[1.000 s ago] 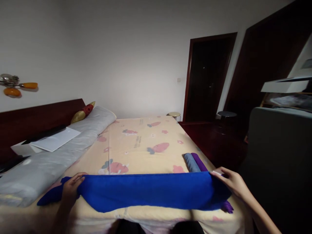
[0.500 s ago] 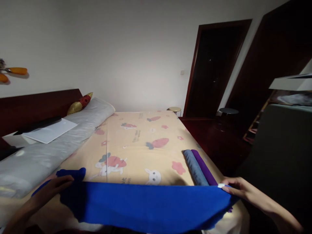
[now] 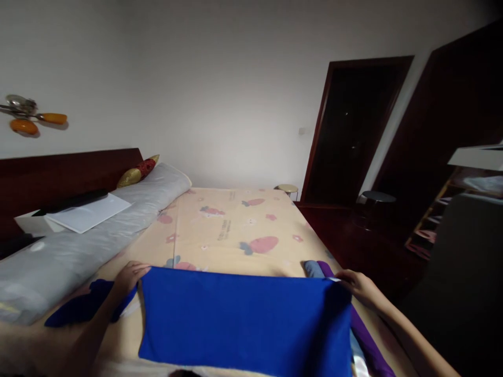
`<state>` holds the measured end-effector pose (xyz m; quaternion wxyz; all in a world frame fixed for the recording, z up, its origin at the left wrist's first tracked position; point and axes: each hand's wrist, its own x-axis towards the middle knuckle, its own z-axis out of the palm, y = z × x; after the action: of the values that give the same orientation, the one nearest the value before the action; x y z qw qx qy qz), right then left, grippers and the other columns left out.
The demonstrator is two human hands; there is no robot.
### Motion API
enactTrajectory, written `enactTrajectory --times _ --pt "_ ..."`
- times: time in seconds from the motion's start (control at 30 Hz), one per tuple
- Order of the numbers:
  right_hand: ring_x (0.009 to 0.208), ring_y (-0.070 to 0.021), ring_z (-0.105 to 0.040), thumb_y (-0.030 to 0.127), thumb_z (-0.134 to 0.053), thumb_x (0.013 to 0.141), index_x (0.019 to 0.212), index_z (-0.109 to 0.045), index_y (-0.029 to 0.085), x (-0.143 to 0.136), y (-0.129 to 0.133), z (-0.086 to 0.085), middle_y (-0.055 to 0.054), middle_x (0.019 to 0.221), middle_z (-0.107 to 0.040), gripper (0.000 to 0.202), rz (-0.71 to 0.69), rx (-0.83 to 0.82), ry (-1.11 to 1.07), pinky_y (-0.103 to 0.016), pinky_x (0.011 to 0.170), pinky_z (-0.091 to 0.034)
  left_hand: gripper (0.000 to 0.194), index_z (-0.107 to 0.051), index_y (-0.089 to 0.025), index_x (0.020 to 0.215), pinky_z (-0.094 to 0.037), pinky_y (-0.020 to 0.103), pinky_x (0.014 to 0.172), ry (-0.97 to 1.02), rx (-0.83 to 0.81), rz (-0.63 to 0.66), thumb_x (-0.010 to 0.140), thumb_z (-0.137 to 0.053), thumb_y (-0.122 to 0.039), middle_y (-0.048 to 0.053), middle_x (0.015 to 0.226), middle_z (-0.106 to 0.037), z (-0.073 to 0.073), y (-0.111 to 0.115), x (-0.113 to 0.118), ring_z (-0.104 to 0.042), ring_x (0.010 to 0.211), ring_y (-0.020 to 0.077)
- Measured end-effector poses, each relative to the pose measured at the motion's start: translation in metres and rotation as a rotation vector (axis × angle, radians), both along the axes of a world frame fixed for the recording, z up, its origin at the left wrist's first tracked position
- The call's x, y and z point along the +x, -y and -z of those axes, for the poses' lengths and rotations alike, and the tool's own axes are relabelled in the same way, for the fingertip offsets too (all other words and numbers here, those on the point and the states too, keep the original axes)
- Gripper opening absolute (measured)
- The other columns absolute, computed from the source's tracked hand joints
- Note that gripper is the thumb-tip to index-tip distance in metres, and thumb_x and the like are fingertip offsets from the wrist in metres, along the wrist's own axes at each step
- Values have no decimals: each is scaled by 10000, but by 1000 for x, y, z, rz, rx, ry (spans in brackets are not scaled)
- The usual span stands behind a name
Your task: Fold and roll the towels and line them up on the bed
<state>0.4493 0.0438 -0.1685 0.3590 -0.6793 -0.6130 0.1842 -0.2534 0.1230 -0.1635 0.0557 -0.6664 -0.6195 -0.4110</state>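
Observation:
Stretched between my hands is a blue cloth [image 3: 239, 319], hanging as a broad rectangle above the near part of the bed. My left hand [image 3: 132, 275] pinches its upper left corner. At the upper right corner, beside a small white tag, my right hand [image 3: 358, 287] is closed on the same cloth. A second, crumpled blue cloth [image 3: 78, 308] lies on the bed by my left forearm. Partly hidden behind the held cloth's right side are a rolled grey-blue cloth [image 3: 313, 269] and a rolled purple cloth [image 3: 367, 335], lying side by side.
The bed [image 3: 220, 251] has a cream sheet with carrots and rabbits. A long grey pillow [image 3: 98, 235] runs along the headboard [image 3: 70, 167], with white paper [image 3: 88, 212] on it. On the right stand a shelf [image 3: 428, 230] and a round stool [image 3: 378, 197].
Both hands have lifted the blue cloth and moved a little closer together. Its lower edge now hangs straighter, showing a fuller rectangle. The head view has tilted up and shifted left.

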Motion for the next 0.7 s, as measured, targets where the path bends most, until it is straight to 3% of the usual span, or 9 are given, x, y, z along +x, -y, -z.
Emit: enactTrajectory --times 0.1,0.23,0.33,0.43,0.53,0.6,0.7 --pt "708 -257 -633 394 -614 519 611 -703 291 -4 -39 -29 0 669 -716 164 157 85 55 -362 684 -428 482 -663 -230 643 -544 360 742 81 -20 25 692 -467 -668 77 696 -710 -14 -41 9 -646 741 233" --pt "674 -243 -621 429 -555 576 716 -711 263 -4 -75 -68 -27 658 -698 267 254 221 16 -354 650 -426 497 -653 -191 674 -515 440 851 139 56 -30 670 -485 -659 122 785 -698 -54 -88 8 -624 859 275" --pt "714 -239 -622 482 -537 627 822 -711 227 -1 -86 -87 -55 730 -708 365 244 297 -29 -355 679 -445 488 -661 -179 768 -446 456 974 137 114 -34 718 -457 -619 130 922 -678 -83 -102 -2 -575 1010 282" --pt "810 -234 -639 548 -543 674 875 -702 210 1 -85 -88 -75 878 -731 424 148 315 -84 -345 766 -469 445 -658 -193 822 -422 406 1008 99 117 30 755 -451 -581 90 977 -667 -90 -100 -18 -561 1040 251" --pt "852 -237 -655 603 -574 683 887 -703 197 1 -77 -65 -85 926 -737 473 42 262 -121 -334 801 -491 399 -661 -207 864 -419 392 1007 -17 36 97 785 -451 -537 64 993 -673 -67 -86 -37 -562 1035 238" --pt "830 -250 -668 637 -596 653 848 -714 181 -2 -70 -38 -98 881 -744 509 -4 200 -123 -337 776 -513 360 -669 -209 884 -418 390 1006 -101 -60 110 807 -432 -469 58 993 -686 -35 -74 -45 -569 1027 229" --pt "808 -275 -687 685 -568 627 792 -735 172 -8 -62 14 -116 840 -752 565 -33 113 -92 -359 757 -537 284 -684 -216 822 -440 353 971 -176 -202 67 788 -428 -337 53 929 -709 25 -50 -45 -603 971 211"
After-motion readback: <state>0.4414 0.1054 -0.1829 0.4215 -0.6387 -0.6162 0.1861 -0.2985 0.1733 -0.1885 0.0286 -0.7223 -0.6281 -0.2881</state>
